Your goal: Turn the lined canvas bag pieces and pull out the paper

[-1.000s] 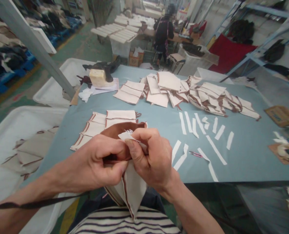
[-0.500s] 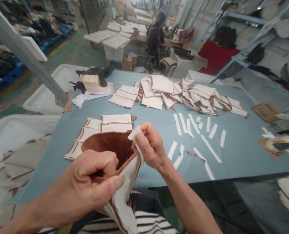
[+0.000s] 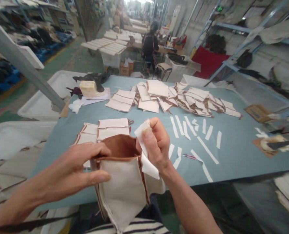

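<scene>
A cream bag with brown edging and a brown lining (image 3: 123, 185) stands mouth-up in front of me. My left hand (image 3: 72, 172) holds its left rim, fingers over the edge and thumb along the outer face. Beside the right corner of the mouth, my right hand (image 3: 156, 143) is closed in a pinch on a white strip (image 3: 150, 167), whose lower end hangs down the bag's side. Its other fingertips are partly hidden at the rim. Behind the bag lie flat cream pieces with brown edging (image 3: 113, 125).
On the blue-green table (image 3: 232, 162) are several loose white strips (image 3: 207, 146) and small pink-handled snips (image 3: 189, 157). A heap of cream bags (image 3: 159, 89) lies at the back. White tubs (image 3: 46, 94) stand left. A person (image 3: 149, 45) sits in the background.
The bag has turned so its front panel faces me. My left hand has loosened from a fist-like grip and moved left along the rim. The right hand has moved slightly right with the strip.
</scene>
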Demonstrator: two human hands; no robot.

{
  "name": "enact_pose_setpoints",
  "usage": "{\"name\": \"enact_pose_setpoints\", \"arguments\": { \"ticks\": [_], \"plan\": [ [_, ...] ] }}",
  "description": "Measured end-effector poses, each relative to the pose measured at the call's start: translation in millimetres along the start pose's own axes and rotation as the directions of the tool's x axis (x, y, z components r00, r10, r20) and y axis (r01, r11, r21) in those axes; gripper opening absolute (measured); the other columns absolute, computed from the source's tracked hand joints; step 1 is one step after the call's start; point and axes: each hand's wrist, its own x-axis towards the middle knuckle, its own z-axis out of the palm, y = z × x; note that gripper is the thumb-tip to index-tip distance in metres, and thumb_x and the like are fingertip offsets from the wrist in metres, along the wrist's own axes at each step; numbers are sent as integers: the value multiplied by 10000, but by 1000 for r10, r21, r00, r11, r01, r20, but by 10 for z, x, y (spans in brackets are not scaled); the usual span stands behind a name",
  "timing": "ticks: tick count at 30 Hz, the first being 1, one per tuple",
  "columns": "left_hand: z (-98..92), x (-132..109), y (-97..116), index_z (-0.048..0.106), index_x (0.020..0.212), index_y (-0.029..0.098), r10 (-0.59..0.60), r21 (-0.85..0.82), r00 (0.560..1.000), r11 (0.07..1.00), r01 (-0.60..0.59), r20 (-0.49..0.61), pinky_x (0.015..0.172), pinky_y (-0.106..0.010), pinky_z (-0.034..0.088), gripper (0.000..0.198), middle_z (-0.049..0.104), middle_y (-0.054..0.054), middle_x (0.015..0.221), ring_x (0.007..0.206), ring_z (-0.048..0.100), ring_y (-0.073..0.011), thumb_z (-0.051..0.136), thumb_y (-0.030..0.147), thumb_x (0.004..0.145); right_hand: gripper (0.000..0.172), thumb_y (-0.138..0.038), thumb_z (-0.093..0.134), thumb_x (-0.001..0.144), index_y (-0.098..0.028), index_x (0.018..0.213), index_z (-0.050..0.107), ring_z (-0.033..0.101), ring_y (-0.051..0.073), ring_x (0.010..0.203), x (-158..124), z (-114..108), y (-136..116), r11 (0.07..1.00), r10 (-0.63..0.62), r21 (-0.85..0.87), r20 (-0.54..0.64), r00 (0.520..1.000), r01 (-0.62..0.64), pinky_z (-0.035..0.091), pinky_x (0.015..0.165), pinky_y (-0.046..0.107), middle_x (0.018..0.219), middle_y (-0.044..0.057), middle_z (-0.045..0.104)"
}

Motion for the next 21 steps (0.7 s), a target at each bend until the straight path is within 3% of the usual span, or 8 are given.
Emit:
{"name": "enact_pose_setpoints", "arguments": {
  "ticks": [2,3,6,11,16,21],
  "plan": [
    [14,83,41,768,1119,261,35,21,997,999,-37,66,823,-235,516,254,820,6,1048,918,725,-203,790,344,880,433,-690,576,1027,-268,977,490,363,97,437,-5,17,-50,1000,14,-25,61,998,-12,307,422,224,583,-101,435],
    [28,125,75,762,1126,256,66,15,994,998,-68,92,865,-245,517,233,820,-4,1078,954,726,-209,752,315,901,436,-692,574,1028,-265,985,500,366,98,443,-10,25,-60,999,21,-40,86,996,-18,302,427,226,584,-100,433],
    [83,241,181,706,926,225,142,-85,983,988,-132,119,794,-232,511,82,776,12,909,822,674,-173,626,240,928,444,-700,548,1038,-259,1000,513,385,100,444,-24,51,-43,997,25,-79,144,989,-13,299,433,230,577,-96,453],
    [181,329,236,648,791,206,121,-197,984,976,-94,129,660,-201,461,182,684,38,753,687,590,-130,598,262,957,424,-663,593,1034,-249,976,520,442,91,484,-31,50,19,999,17,-35,131,991,-13,349,462,213,632,-80,527],
    [233,297,217,691,801,192,74,-208,992,977,-51,102,622,-201,431,159,678,32,727,661,585,-122,583,206,916,408,-613,707,976,-238,920,557,633,125,631,52,-216,-78,968,190,146,97,977,-203,567,609,253,755,-30,655],
    [231,242,156,655,788,188,68,-264,998,962,-68,-12,616,-202,418,132,666,31,760,635,533,-107,569,162,884,403,-545,801,909,-225,912,557,526,86,499,-4,-501,-139,910,385,117,115,916,-397,517,523,217,646,-83,583]
  ]
}}
